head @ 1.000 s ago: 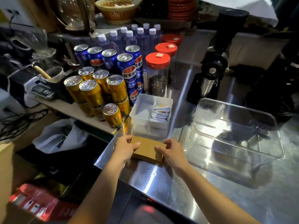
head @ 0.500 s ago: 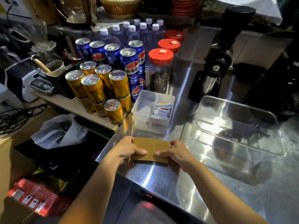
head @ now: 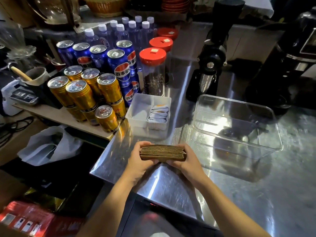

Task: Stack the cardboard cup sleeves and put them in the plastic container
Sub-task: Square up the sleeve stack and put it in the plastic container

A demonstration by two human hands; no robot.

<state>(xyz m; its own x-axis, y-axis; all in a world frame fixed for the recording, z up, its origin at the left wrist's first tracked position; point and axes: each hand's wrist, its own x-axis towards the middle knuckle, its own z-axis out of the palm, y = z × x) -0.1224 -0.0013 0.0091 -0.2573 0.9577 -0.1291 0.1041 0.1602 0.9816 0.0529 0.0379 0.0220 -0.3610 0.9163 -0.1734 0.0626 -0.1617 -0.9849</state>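
A stack of brown cardboard cup sleeves (head: 162, 152) is held on edge above the steel counter, its layered edges facing me. My left hand (head: 139, 160) grips its left end and my right hand (head: 185, 162) grips its right end. The clear plastic container (head: 236, 127) stands open on the counter to the right of the hands, with nothing in it.
A small white bin (head: 136, 115) with paper packets sits just beyond the stack. Gold and blue cans (head: 80, 93) crowd the left shelf. Red-lidded jars (head: 153, 72) and a black grinder (head: 212, 53) stand behind. The steel counter (head: 171, 190) ends near my forearms.
The stack lay flat on the counter under both hands; now it is lifted and turned on edge, held between the hands.
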